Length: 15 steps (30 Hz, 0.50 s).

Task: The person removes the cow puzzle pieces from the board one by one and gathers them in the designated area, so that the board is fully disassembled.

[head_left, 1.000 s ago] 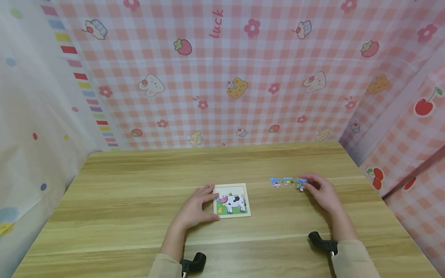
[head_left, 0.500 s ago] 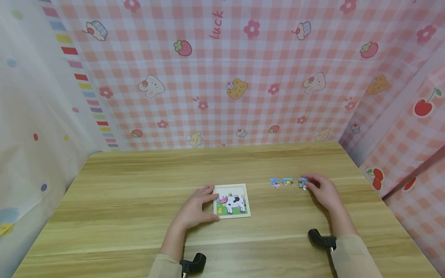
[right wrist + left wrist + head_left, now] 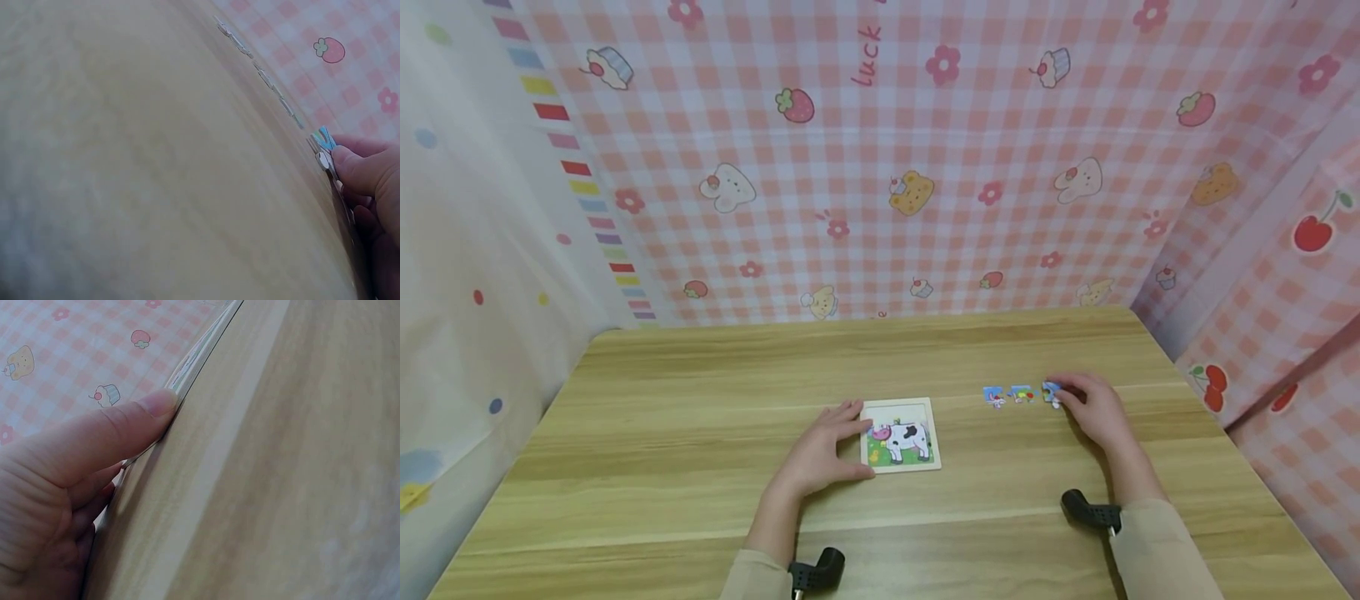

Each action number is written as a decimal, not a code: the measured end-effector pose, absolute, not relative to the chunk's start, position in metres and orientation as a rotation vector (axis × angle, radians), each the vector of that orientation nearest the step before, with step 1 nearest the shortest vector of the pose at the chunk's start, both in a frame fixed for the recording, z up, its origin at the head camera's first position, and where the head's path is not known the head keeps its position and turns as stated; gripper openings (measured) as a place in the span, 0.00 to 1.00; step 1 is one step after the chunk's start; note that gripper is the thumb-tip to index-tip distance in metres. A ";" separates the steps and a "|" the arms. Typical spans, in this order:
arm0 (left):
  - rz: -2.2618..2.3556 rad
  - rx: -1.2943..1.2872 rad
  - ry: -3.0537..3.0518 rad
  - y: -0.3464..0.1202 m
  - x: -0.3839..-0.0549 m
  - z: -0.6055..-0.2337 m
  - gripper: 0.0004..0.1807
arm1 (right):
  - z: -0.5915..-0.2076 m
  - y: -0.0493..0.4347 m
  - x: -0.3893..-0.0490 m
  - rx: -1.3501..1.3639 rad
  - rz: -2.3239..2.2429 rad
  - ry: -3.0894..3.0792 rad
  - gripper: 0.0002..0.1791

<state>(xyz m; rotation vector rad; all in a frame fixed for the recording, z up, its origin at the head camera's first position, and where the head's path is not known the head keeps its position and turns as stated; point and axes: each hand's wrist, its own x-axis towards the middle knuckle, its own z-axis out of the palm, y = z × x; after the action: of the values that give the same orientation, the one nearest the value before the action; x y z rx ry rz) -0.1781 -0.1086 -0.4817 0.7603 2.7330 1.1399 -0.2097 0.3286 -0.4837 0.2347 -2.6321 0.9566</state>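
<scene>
A square wooden jigsaw puzzle board [image 3: 900,470] with a cow picture lies mid-table; a pale band runs along the top inside its frame. My left hand [image 3: 822,446] holds its left side, thumb at the lower corner and fingertips higher up. In the left wrist view the thumb [image 3: 147,412] presses the board's edge [image 3: 199,362]. My right hand [image 3: 1097,412] pinches a blue puzzle piece [image 3: 1049,390] between thumb and forefinger, close over the table; the fingers hide part of this piece [image 3: 324,139]. Left of it lie two more puzzle pieces, one blue and white [image 3: 993,393], one blue and green [image 3: 1022,392].
The wood-grain table [image 3: 700,467] backs onto a pink checked curtain [image 3: 850,250], with a pale curtain [image 3: 475,250] on the left and more checked cloth [image 3: 1262,350] on the right. A black camera mount sits at each wrist.
The puzzle piece in my right hand has turned between the fingers, and it shifts slightly right, then a little back left. The left hand and the board stay put.
</scene>
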 end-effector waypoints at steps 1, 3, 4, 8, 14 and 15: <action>1.138 0.761 2.735 -0.109 -0.178 -0.482 0.38 | -0.484 0.329 -0.210 0.236 0.955 -2.632 0.11; 1.136 0.755 2.738 -0.108 -0.178 -0.482 0.38 | -0.484 0.329 -0.210 0.239 0.954 -2.632 0.11; 1.131 0.747 2.738 -0.108 -0.178 -0.482 0.38 | -0.484 0.329 -0.211 0.241 0.955 -2.633 0.11; 1.132 0.740 2.741 -0.108 -0.178 -0.483 0.38 | -0.484 0.330 -0.212 0.241 0.951 -2.646 0.11; 1.133 0.726 2.736 -0.108 -0.178 -0.484 0.38 | -0.485 0.330 -0.213 0.223 0.951 -2.671 0.11; 1.135 0.725 2.735 -0.108 -0.178 -0.483 0.38 | -0.485 0.330 -0.213 0.220 0.952 -2.673 0.11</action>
<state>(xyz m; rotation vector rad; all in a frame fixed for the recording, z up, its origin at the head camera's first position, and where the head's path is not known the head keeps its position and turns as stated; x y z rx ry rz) -0.1781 -0.1080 -0.4833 0.7249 2.7348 1.1350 -0.2131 0.3297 -0.4854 0.2198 -2.6727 0.9519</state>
